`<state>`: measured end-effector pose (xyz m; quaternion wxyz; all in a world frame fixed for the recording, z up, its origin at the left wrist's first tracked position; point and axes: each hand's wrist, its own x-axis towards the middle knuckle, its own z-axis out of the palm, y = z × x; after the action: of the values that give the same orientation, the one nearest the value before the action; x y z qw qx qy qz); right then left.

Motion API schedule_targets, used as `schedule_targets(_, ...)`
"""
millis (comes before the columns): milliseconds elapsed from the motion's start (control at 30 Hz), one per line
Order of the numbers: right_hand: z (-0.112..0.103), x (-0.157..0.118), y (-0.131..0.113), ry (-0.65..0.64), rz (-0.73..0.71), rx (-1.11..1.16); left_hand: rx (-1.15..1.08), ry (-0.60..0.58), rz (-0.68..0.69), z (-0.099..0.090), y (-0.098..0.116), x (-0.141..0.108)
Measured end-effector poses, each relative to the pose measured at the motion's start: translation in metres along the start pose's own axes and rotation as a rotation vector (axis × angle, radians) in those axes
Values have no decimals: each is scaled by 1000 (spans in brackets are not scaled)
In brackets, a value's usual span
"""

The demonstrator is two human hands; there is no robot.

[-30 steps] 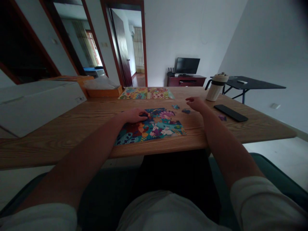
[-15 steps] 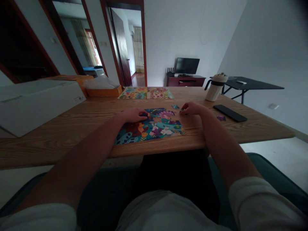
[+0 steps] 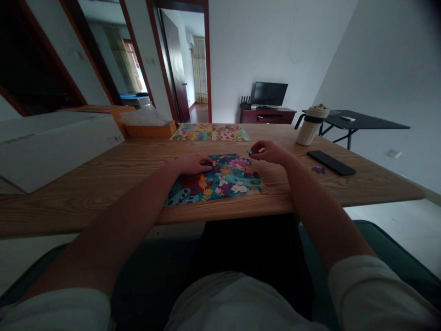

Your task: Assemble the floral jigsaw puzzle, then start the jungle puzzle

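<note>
So, nearest first: the near edge of a light wooden worktop (image 3: 103, 209) runs across the view, with a part-built jigsaw puzzle (image 3: 220, 184) in blues, reds and purples, showing white rabbits, lying flat just behind it near mid-length. The left hand (image 3: 191, 164) rests palm down and half-curled on the puzzle's upper edge; whether its fingers have hold of a piece cannot be told. The right hand (image 3: 272, 151) is nearly closed, pinching a small teal jigsaw piece (image 3: 252, 151) just above the puzzle's upper right corner. Further right, toward the worktop's right end, lie a small purple jigsaw piece (image 3: 318, 169) and a flat black rectangular slab (image 3: 330, 162), just apart. By the far edge stand a cream insulated tumbler (image 3: 308, 128) with a dark band and a handle, a brightly printed puzzle sheet (image 3: 210, 132) lying flat, and a shallow orange box (image 3: 149, 130). A large white carton (image 3: 51, 147) occupies the left end. Beyond the worktop are a black side table (image 3: 358, 118) and a low dark red cabinet (image 3: 268, 116) carrying a black monitor (image 3: 269, 94).
</note>
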<state>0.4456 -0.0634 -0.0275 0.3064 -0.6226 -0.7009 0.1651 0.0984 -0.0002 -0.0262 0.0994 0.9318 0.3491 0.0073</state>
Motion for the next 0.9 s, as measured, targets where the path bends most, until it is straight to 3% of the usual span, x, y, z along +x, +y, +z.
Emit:
schedule_targets(100, 12, 7, 1, 117, -3, 60, 1, -2, -9, -1, 1, 0)
schedule_targets(200, 18, 14, -1, 106, 45, 218, 2, 4, -19, -1, 2, -1)
schedule_targets(333, 11, 25, -3, 70, 101, 352, 0, -3, -20, 0, 2, -1)
schedule_targets(500, 2, 47, -9, -23, 108, 169, -13, -3, -14, -1, 3, -2)
schedule_targets(667, 21, 67, -11, -161, 100, -71, -25, -3, -10, -1, 4, -2)
schedule_targets(900, 55, 74, 6, -29, -28, -147, -4, -4, -5, -1, 6, -3)
